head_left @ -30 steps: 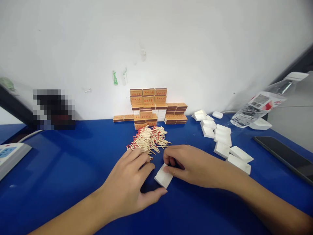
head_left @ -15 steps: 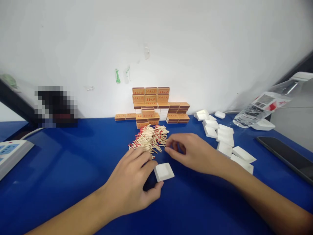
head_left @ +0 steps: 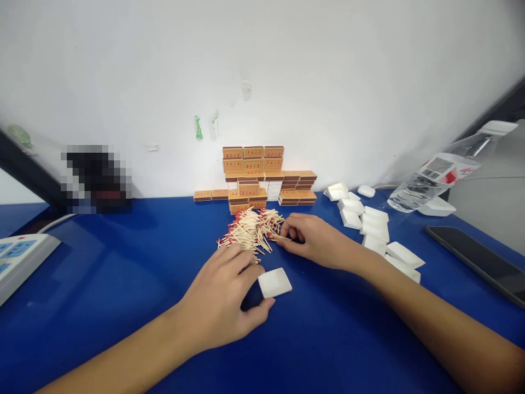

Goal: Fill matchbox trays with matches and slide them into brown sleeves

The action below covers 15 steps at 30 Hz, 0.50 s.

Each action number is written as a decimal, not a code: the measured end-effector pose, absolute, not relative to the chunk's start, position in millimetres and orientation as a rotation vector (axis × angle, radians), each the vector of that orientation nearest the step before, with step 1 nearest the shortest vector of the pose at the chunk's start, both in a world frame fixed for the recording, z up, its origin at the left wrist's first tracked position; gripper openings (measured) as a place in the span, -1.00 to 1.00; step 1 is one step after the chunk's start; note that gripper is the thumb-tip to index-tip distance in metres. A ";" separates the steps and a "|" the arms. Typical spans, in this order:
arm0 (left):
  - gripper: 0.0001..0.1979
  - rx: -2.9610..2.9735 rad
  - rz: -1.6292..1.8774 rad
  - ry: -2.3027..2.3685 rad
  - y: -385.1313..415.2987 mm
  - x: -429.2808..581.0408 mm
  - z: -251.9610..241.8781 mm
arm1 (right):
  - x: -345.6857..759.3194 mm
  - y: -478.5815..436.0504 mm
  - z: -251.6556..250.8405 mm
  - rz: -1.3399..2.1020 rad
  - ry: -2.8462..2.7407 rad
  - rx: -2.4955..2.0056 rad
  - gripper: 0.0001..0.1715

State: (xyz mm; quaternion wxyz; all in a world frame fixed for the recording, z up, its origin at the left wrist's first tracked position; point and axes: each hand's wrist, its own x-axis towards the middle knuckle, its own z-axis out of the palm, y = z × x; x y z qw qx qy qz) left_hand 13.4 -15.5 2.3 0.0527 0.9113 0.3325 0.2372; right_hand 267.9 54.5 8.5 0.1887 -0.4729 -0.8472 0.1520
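Right fingers (head_left: 292, 247) — at piled matches (head_left: 248, 227)

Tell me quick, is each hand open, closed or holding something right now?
Left hand: holding the white tray between thumb and forefinger.
Right hand: fingers drawn together at the match pile; can't tell if it holds any.

Heaped matches (head_left: 247, 229), 1 white tray (head_left: 275, 283)
Pale, red-tipped sticks lie tangled; nearer the viewer, the rectangular tray sits flat.
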 end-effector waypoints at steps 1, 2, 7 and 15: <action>-0.75 2.773 0.713 1.014 -14.9 13.1 2.5 | 270.7 54.5 9.3 0.453 -2.397 -1.336 -0.63; -0.75 2.775 0.706 1.018 -14.2 12.8 2.8 | 273.7 54.8 9.7 0.482 -2.411 -1.341 -0.63; -0.75 2.781 0.697 1.023 -12.4 11.7 3.2 | 285.4 58.9 7.9 0.512 -2.437 -1.349 -0.64; -0.73 2.810 0.695 1.060 -11.1 9.6 2.8 | 286.9 47.1 27.7 0.592 -2.392 -1.273 -0.65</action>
